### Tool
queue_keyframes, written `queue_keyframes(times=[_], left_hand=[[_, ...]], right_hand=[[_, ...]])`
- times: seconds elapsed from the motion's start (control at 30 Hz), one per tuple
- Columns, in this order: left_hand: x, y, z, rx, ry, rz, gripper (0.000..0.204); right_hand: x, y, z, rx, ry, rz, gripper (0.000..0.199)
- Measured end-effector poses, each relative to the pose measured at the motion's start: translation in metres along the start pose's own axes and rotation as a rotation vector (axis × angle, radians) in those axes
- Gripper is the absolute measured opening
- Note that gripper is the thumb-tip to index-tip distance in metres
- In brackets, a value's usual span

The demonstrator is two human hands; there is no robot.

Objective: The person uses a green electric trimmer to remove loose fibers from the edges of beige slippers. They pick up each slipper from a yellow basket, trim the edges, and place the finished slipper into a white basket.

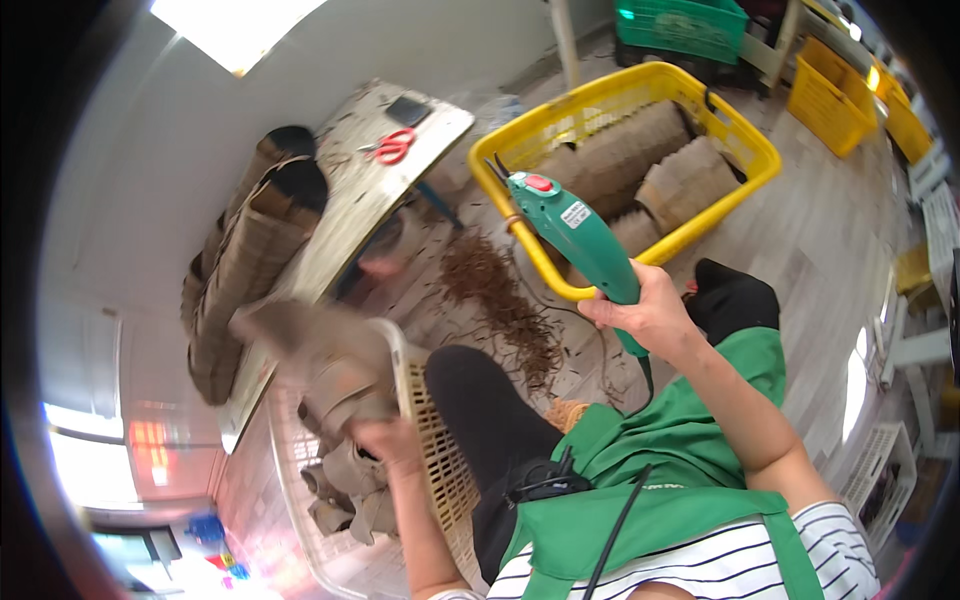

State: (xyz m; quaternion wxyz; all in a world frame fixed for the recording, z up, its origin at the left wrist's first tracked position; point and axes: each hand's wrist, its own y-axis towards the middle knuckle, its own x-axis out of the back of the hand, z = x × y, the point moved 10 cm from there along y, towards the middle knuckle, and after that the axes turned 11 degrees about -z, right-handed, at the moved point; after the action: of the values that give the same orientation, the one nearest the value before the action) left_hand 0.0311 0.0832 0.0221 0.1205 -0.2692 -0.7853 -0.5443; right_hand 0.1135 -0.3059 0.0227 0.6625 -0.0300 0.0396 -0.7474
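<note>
My right hand (655,305) is wrapped round the handle of green electric scissors (590,240) with a red switch. Their dark blades point up and left, over the near-left rim of a yellow basket (625,80). At the left, my left hand (388,442) grips a tan-brown sheet-like piece (340,345), blurred by motion, above a cream plastic basket (412,385). More curled tan pieces (350,490) lie inside that basket. A cord runs from the scissors' lower end down toward my green apron (690,420).
Rolled tan bundles (255,270) lean on a worn table (350,185), where red-handled scissors (392,147) and a dark phone-like slab (408,111) lie. More bundles (690,185) fill the yellow basket. Brown scraps (500,310) are heaped on the floor. A green crate (680,28) stands behind.
</note>
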Motion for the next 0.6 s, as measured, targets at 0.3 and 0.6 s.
queue_keyframes(times=[0.3, 0.6], left_hand=[[-0.079, 0.006, 0.045, 0.252, 0.175, 0.694, 0.051], [-0.442, -0.153, -0.22, 0.929, -0.778, 1.439, 0.056]], right_hand=[[0.107, 0.066, -0.075, -0.092, 0.106, -0.203, 0.028], [0.203, 0.109, -0.121, -0.111, 0.331, -0.418, 0.018]])
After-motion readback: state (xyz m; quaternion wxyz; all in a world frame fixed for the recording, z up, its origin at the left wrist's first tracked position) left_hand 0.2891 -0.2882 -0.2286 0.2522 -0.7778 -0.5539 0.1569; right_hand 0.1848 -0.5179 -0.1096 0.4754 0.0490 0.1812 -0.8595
